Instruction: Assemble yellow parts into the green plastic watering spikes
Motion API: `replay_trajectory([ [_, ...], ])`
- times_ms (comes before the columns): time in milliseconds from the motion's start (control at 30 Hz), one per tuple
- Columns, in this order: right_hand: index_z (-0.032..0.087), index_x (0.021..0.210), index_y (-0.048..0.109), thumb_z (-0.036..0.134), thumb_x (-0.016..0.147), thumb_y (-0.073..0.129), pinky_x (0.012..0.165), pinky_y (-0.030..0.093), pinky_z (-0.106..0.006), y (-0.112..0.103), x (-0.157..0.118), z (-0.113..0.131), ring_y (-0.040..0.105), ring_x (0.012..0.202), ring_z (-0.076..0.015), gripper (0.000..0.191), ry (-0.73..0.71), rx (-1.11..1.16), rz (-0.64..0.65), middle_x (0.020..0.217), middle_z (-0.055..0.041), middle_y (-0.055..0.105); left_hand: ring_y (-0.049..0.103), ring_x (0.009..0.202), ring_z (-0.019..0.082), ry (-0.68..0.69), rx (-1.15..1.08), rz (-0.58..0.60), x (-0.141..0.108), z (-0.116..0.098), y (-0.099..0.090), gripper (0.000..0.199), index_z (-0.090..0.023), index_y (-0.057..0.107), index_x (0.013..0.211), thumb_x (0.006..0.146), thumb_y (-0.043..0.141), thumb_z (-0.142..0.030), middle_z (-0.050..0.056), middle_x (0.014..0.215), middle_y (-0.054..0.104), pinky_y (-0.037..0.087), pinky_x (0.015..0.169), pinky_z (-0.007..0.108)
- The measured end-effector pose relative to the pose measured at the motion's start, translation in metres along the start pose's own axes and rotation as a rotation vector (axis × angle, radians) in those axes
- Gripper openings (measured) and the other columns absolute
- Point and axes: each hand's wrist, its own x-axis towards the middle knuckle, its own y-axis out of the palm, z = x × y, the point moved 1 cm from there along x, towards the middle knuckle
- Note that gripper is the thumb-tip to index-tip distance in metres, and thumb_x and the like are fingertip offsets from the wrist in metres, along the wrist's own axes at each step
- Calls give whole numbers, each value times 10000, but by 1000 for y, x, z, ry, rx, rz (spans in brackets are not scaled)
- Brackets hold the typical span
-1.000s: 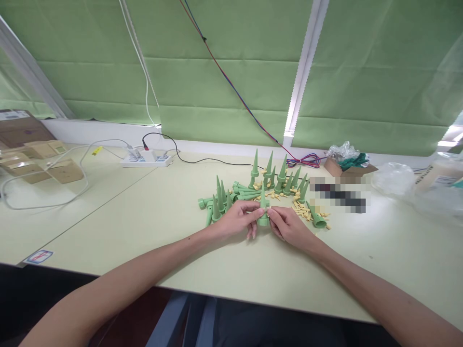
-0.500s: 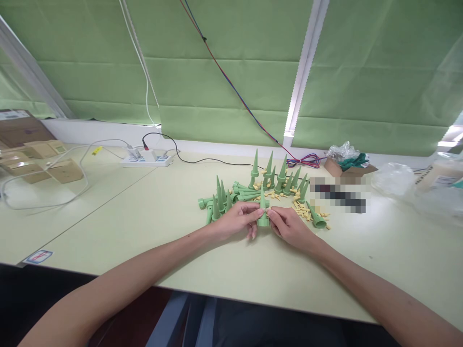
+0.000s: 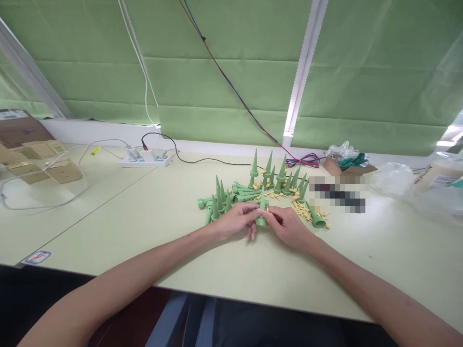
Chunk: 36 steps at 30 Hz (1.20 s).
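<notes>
A green cone-shaped watering spike (image 3: 262,220) stands point up between my hands, just above the table's near side. My left hand (image 3: 238,219) is closed around its left side, thumb across the front, lower fingers hanging loose. My right hand (image 3: 289,225) is closed at the spike's right side, thumb and index pinching where a small yellow valve (image 3: 267,209) shows at the collar; the fingers partly hide it. Behind are several upright green spikes (image 3: 281,176) and several lying green spikes (image 3: 248,195). Loose yellow valves (image 3: 303,211) lie scattered to the right, beside a tipped green spike (image 3: 317,219).
A white power strip (image 3: 146,161) with plugged-in cables lies at the back left. Small cardboard boxes (image 3: 63,171) sit at the far left. An open carton (image 3: 349,168) with green and clear plastic stands back right, near clear plastic bags (image 3: 392,178). A blurred patch covers something dark.
My right thumb has shifted slightly left onto the spike's side, and the yellow valve now shows above it. The left hand keeps its hold; the view has barely moved.
</notes>
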Motion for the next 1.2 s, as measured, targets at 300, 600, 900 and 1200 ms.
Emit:
replay_trajectory([
  [300,212,638,286,345,953,488,522,232,-265,5,0,4,269,486,-99,397,25,-66,-16,511,72,313,546,355,110,-22,126,-61,1,-2,3,494,-169,508,781,911,496,-645,-13,431,562,390,347,176],
  [600,212,642,326,293,931,493,520,247,-252,11,0,9,339,472,-96,344,9,-100,0,514,59,399,558,356,116,-28,192,-38,1,0,3,562,-154,542,808,886,466,-705,-11,438,570,379,340,178],
  [900,221,646,320,280,924,484,509,244,-260,12,-1,10,337,461,-102,329,7,-134,-1,512,54,410,582,380,117,-6,177,-31,3,3,2,538,-151,548,813,900,474,-677,-17,452,569,406,343,173],
  [1200,221,644,325,248,910,479,513,228,-261,13,-1,11,322,465,-102,309,10,-152,8,517,53,401,595,388,120,-3,173,-31,3,3,1,530,-153,533,799,905,473,-668,-13,479,587,419,342,180],
])
